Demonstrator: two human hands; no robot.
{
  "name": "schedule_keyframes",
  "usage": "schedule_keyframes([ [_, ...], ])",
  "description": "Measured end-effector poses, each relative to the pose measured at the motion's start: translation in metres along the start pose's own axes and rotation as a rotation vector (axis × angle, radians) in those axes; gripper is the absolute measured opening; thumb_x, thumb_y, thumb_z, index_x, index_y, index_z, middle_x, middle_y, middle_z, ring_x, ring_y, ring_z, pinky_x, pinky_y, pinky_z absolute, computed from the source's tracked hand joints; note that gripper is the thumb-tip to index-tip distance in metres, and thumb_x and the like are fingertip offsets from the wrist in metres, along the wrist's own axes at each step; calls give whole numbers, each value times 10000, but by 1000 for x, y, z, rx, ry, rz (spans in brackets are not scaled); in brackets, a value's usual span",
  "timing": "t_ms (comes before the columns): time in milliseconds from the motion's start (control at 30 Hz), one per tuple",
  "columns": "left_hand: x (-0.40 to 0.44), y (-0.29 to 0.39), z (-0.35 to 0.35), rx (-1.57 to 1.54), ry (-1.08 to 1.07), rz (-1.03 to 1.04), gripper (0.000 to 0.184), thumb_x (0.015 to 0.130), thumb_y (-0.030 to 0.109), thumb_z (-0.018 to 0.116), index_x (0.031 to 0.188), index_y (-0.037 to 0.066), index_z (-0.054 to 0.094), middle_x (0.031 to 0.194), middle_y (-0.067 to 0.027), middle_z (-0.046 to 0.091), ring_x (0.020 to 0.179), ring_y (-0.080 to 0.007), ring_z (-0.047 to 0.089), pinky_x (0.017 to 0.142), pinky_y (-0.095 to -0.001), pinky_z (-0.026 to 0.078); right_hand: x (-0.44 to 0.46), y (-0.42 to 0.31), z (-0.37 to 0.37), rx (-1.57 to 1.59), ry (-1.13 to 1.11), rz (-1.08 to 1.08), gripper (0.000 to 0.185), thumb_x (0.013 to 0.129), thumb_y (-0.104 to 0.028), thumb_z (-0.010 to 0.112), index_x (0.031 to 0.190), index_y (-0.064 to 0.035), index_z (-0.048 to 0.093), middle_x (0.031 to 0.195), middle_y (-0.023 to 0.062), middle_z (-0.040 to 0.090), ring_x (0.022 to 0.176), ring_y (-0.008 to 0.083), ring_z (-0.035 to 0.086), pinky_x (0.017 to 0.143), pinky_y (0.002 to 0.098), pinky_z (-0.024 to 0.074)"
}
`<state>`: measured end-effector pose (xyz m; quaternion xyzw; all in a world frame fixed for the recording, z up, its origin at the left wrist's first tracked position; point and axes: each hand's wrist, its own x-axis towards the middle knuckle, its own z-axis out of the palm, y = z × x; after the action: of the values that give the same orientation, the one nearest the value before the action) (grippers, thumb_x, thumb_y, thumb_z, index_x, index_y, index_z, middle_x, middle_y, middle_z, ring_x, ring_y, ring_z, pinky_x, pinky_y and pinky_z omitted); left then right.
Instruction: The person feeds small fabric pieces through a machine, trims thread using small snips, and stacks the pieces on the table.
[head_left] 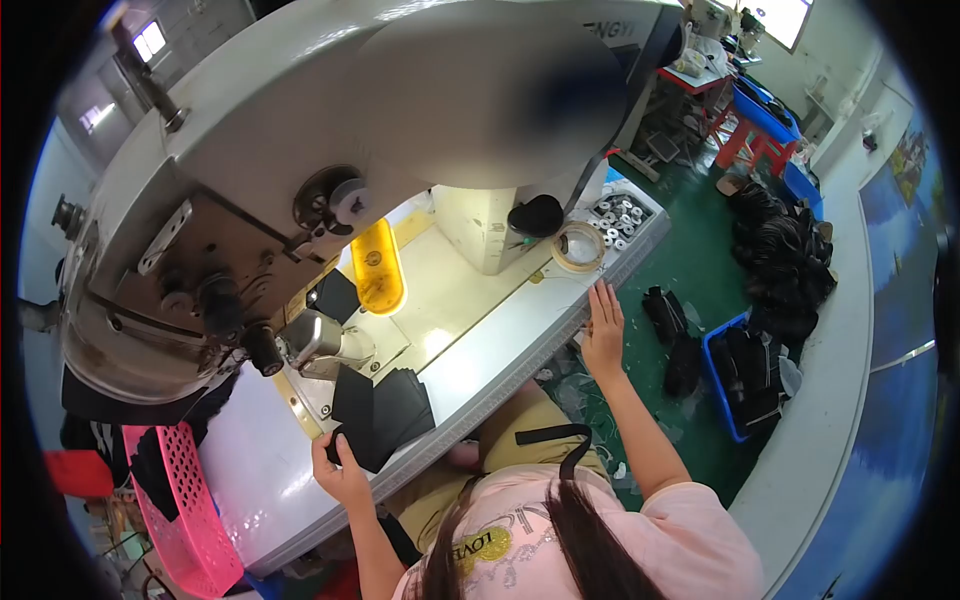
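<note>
My left hand [345, 478] is at the table's near edge, thumb and finger closed on the lower corner of a flat black piece [352, 402]. That piece stands partly under the sewing machine's head [215, 290]. Right beside it, a fanned stack of black pieces [402, 410] lies on the table. My right hand [603, 335] rests at the table's front edge with fingers stretched out and holds nothing. Just beyond its fingertips is a roll of tape [578, 247].
A yellow tray [376, 270] sits under the machine arm. Several bobbins [620, 218] fill a tray at the table's right end. A pink basket [195, 510] stands at the left. On the floor, a blue crate [742, 432] holds black goods near a black heap [785, 255].
</note>
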<state>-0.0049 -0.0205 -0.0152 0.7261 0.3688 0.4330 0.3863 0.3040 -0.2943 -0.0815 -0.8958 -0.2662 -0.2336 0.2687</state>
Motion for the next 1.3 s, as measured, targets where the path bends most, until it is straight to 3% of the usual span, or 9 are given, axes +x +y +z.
schedule_keyframes([
  [200, -8, 11, -22, -835, -193, -455, 88, 821, -7, 551, 892, 18, 505, 867, -51, 576, 798, -131, 566, 742, -257, 469, -59, 10, -7, 161, -182, -240, 547, 679, 57, 499, 1222, -9, 479, 1287, 151, 469, 1203, 331, 428, 1026, 453, 308],
  [267, -13, 7, -12, -928, -221, -524, 85, 820, -7, 551, 888, 17, 505, 869, -53, 574, 796, -138, 565, 745, -263, 470, -97, 73, 10, -97, -623, 186, 476, 683, 48, 504, 1153, -26, 527, 1162, 130, 556, 1085, 312, 519, 961, 440, 378],
  [433, -4, 8, 1, -933, -310, -530, 69, 821, -5, 558, 870, 9, 512, 870, -59, 574, 792, -147, 568, 759, -280, 475, -73, 54, -23, 105, -121, 439, 426, 698, 42, 513, 1120, -17, 529, 1004, 155, 589, 964, 307, 572, 865, 430, 431],
  [633, 7, 12, 9, -1056, -329, -580, 74, 814, -3, 558, 882, 2, 531, 872, -75, 589, 808, -161, 584, 779, -296, 484, -23, -35, -14, 21, -9, -322, 487, 730, 45, 455, 1210, -29, 492, 1180, 178, 545, 968, 357, 561, 834, 409, 453],
  [767, 0, 7, -1, -1027, -346, -543, 92, 775, -6, 536, 866, -8, 551, 879, -80, 577, 804, -162, 567, 766, -286, 465, -97, 92, 54, -62, -529, 671, 385, 723, -48, 500, 1098, 12, 560, 1067, 212, 597, 970, 381, 566, 816, 418, 456],
  [800, -4, 3, -8, -998, -367, -525, 105, 763, -4, 529, 864, -13, 557, 882, -82, 573, 807, -163, 561, 765, -284, 458, -119, 108, 56, -47, -312, 732, 281, 742, -24, 477, 994, -39, 602, 894, 189, 646, 846, 383, 603, 754, 451, 469],
  [967, 1, -5, -13, -828, -286, -601, 192, 756, 26, 526, 929, -39, 580, 860, -75, 576, 844, -161, 538, 777, -275, 424, -65, 26, 9, 391, 170, 454, 86, 838, -76, 574, 900, -21, 595, 661, 53, 598, 606, 163, 565, 560, 277, 431],
  [1100, 15, 9, 0, -799, -296, -557, 161, 833, 6, 518, 968, -10, 605, 848, -41, 614, 760, -98, 560, 707, -226, 449, -20, -101, -18, 572, -51, 138, 81, 775, -48, 674, 751, -50, 596, 585, -15, 522, 490, 44, 433, 444, 191, 324],
  [1300, 13, 34, -3, -638, -321, -535, 144, 859, 24, 521, 974, -3, 602, 830, -16, 614, 753, -78, 562, 694, -210, 451, 17, -249, -20, 1006, -471, -369, 191, 738, -38, 689, 909, 6, 618, 670, 93, 544, 497, 162, 487, 473, 265, 399],
])
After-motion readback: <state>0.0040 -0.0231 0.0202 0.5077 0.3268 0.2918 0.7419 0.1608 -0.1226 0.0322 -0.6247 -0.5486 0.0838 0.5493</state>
